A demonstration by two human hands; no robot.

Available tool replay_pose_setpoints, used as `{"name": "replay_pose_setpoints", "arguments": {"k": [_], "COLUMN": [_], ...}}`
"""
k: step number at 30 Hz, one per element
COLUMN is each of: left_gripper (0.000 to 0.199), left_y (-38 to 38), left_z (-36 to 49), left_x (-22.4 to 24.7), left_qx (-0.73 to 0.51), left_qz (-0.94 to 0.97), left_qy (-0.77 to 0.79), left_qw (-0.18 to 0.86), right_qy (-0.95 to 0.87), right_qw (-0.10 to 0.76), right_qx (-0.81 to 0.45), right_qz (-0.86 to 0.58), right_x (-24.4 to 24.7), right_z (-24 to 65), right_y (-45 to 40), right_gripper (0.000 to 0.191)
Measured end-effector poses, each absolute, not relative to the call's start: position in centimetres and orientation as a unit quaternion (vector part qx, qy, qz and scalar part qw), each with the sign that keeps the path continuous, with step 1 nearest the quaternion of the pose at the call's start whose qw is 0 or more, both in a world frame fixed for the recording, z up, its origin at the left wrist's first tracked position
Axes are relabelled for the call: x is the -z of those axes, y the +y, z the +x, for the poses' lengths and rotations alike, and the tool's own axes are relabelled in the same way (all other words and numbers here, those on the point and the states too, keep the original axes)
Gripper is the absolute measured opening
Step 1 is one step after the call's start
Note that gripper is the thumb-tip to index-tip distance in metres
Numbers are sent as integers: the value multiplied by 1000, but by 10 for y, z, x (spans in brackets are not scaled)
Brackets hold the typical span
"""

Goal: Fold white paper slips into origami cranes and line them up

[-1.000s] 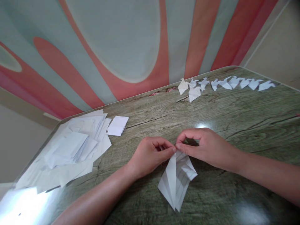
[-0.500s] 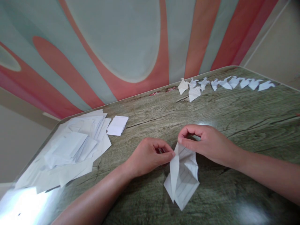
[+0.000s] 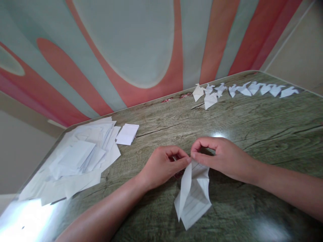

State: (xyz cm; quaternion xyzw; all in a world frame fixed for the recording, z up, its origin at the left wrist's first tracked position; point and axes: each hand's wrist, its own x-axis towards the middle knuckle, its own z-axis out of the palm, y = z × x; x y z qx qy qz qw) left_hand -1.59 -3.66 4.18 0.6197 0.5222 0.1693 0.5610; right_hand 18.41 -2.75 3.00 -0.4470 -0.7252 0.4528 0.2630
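A partly folded sheet of lined paper [image 3: 195, 198] hangs from both hands above the table, its creased flaps spreading downward. My left hand [image 3: 165, 166] pinches its upper left edge between thumb and forefinger. Close beside it, my right hand [image 3: 214, 153] pinches the top corner, thumb against fingers. The fingertips of the two hands nearly meet. The paper's top point is partly hidden behind the fingers.
A loose pile of white paper [image 3: 68, 164] lies at the left of the wood-grain table [image 3: 161, 131], with a small folded paper [image 3: 127, 134] beside it. Several folded paper birds [image 3: 254, 88] line the far right edge, against a painted wall [image 3: 131, 43].
My hands have drawn closer together at the paper's top. Its lower end has swung slightly left, and the left flap stands more apart from the rest.
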Motion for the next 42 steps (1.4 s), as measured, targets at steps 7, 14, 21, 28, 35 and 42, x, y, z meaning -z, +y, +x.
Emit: {"name": "replay_pose_setpoints", "arguments": {"k": [7,14,21,28,35,42], "left_gripper": [17,14,13,24,19,15], "left_y": [-36,-34,-36,-37,-36,-38], "left_z": [-19,-22,-21,-28,-35,-34], "left_x": [-44,-43,-41,-46,-39,-35], "left_qx": [-148,-133,-126,-169,-247,-268], "left_qz": [654,659,691,720,824,843], "left_qy": [504,494,494,436,331,313], "left_qw": [545,551,512,512,387,345], "right_qy": [-718,-707,-701,-676,-640,-658], "right_qw": [268,271,241,227,256,234], "right_qx": [-455,-454,-505,-523,-559,-548], "right_qz": [-454,-470,-442,-468,-461,-460], "right_x": [-31,-29,-27,-17,-13,-15], "right_z": [185,189,190,195,198,197], "right_y": [-25,-20,-18,-11,-9,-8], "right_gripper": [10,12,18,26,34,28]}}
